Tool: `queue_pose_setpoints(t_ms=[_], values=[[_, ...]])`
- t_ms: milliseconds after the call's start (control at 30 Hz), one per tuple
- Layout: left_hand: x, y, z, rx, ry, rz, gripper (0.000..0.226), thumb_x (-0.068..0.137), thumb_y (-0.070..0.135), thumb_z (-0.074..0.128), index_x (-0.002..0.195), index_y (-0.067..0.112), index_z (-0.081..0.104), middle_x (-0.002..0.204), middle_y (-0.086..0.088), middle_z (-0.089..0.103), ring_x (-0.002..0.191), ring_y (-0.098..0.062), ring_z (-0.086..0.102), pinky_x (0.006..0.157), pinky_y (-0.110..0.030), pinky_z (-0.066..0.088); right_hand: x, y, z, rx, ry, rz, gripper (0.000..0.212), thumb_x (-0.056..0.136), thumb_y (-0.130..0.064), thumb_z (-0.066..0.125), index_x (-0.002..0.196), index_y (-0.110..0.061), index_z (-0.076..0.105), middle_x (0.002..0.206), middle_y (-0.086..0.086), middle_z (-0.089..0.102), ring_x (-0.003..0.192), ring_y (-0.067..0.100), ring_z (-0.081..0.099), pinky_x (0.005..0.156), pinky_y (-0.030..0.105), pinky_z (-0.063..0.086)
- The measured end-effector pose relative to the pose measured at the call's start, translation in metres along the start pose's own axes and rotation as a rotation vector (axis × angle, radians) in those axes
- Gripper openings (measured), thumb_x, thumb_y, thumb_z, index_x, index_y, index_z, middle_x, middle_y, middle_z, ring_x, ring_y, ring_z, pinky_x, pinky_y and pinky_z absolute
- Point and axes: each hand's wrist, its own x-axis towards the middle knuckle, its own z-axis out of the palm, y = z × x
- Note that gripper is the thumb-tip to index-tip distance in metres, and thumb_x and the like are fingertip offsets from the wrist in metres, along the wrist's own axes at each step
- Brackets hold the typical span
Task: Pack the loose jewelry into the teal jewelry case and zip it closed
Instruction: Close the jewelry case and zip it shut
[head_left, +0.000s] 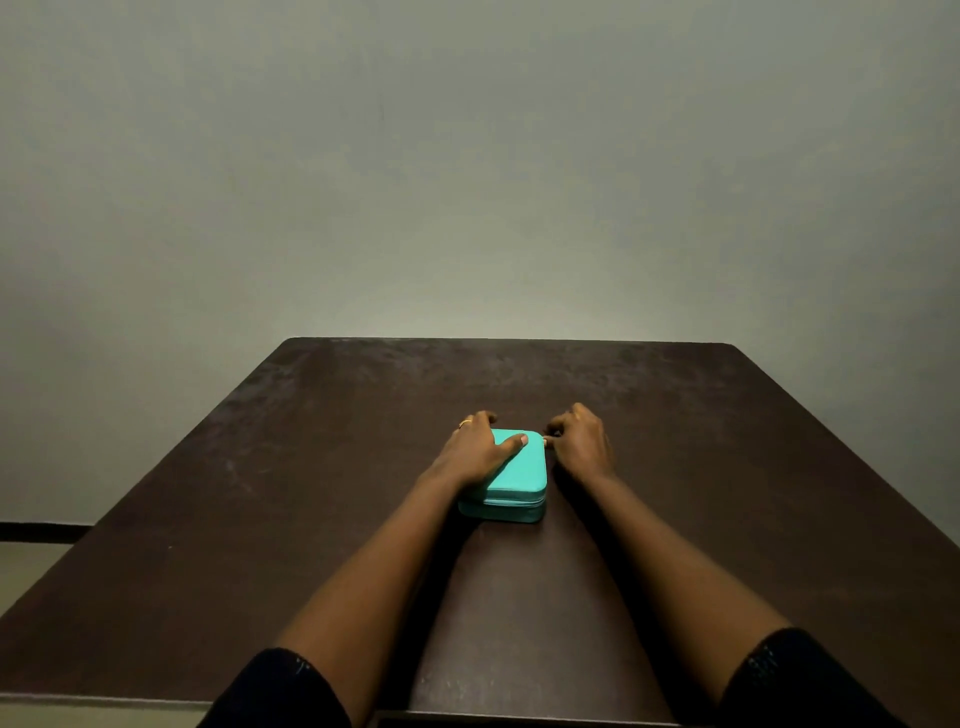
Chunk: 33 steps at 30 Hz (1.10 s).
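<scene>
**Nearly zipped, I reckon**

case (519, 473) sits in the middle of the table (311, 467), lid down, no loose jewelry showing; left hand (475, 449) grips its 11 o'clock corner; right hand (579, 441) pinches what looks like the zipper pull (545, 441) at 1 o'clock; probably just the last bit of zipping left

Dark brown table (249, 519), plain grey wall (467, 156) behind it

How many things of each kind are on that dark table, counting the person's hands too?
teal jewelry case, lid down: 1
hands, the left hand on the case and the right hand at its far corner: 2
gold ring on the left hand: 1
Total: 4
</scene>
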Motion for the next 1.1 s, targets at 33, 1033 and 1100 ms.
queue_pose_setpoints(t_ms=[33, 1033, 1100], values=[[0.000, 0.000, 0.000, -0.001, -0.004, 0.004, 0.070, 0.089, 0.052, 0.051, 0.141, 0.010, 0.033, 0.146, -0.012, 0.038, 0.133, -0.026, 0.039, 0.107, -0.037, 0.034, 0.003, -0.001, 0.001, -0.001, -0.009, -0.035, 0.016, 0.087, -0.018, 0.063, 0.097, -0.011, 0.073, 0.101, 0.008, 0.054, 0.094, 0.025, 0.056, 0.069, 0.033, 0.046], [-0.037, -0.004, -0.012, -0.393, 0.056, -0.448, 0.042, 0.086, 0.019, 0.055, 0.121, -0.004, 0.053, 0.121, -0.021, 0.058, 0.107, -0.033, 0.060, 0.091, -0.038, 0.051, -0.062, -0.002, -0.022, 0.603, -0.219, -0.025, 0.077, 0.077, -0.035, 0.074, 0.143, -0.026, 0.035, 0.133, 0.003, 0.054, 0.119, 0.017, 0.053, 0.103, 0.038, 0.045], [-0.039, -0.004, -0.011, -0.454, 0.077, -0.451, 0.044, 0.085, 0.019, 0.059, 0.122, -0.005, 0.052, 0.122, -0.023, 0.058, 0.108, -0.034, 0.060, 0.093, -0.042, 0.052, -0.068, -0.001, -0.026, 0.549, -0.367, -0.085, 0.095, 0.067, -0.029, 0.082, 0.145, -0.030, 0.028, 0.142, 0.001, 0.046, 0.127, 0.014, 0.047, 0.108, 0.032, 0.038]])
